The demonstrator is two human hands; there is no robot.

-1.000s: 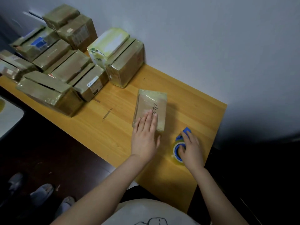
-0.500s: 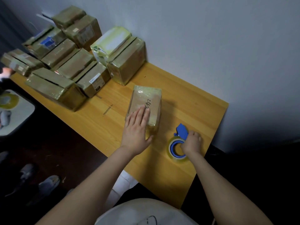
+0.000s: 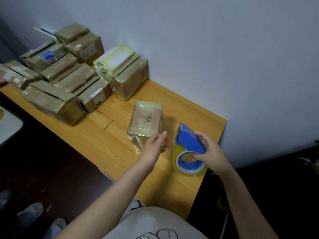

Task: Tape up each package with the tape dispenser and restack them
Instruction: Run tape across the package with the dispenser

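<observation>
Lone package (image 3: 145, 119) on table (image 3: 107, 140); tape dispenser (image 3: 188, 140) just right of it; stacked packages (image 3: 69, 81) behind and left, against the wall (image 3: 224, 49).
</observation>
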